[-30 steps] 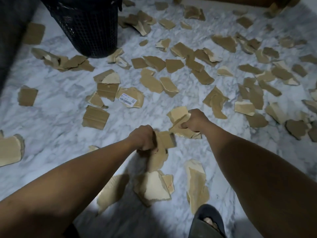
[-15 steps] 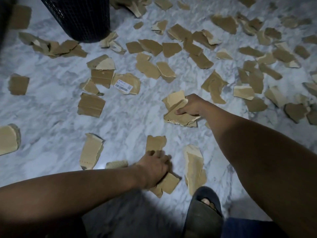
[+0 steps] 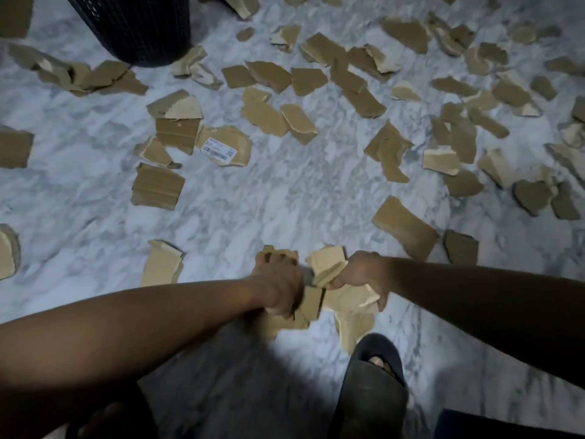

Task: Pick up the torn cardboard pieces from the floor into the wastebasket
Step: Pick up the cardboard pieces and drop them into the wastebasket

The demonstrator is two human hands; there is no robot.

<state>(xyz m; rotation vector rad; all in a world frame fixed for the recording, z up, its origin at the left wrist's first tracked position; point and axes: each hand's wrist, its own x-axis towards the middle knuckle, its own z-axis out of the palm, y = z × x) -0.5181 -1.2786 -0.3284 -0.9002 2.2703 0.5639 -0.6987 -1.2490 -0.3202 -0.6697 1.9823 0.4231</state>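
Observation:
Torn brown cardboard pieces lie scattered over the marble floor (image 3: 285,201); one bears a white barcode label (image 3: 218,149). My left hand (image 3: 280,286) grips a bunch of cardboard pieces (image 3: 311,307) low in the middle of the view. Right beside it, my right hand (image 3: 359,277) grips a stack of pale torn pieces (image 3: 327,264). The two hands nearly touch. The black mesh wastebasket (image 3: 136,26) stands at the top left, far from both hands; its rim is out of view.
My foot in a dark sandal (image 3: 373,375) stands just below the hands, with a piece of cardboard (image 3: 353,331) partly under its toe. Larger pieces lie at the right (image 3: 405,228) and the left (image 3: 158,186). A dark blue object (image 3: 506,426) fills the bottom right corner.
My left hand lifted off the floor with pieces in its grip. My right hand came back toward me with its stack, and the hands now meet.

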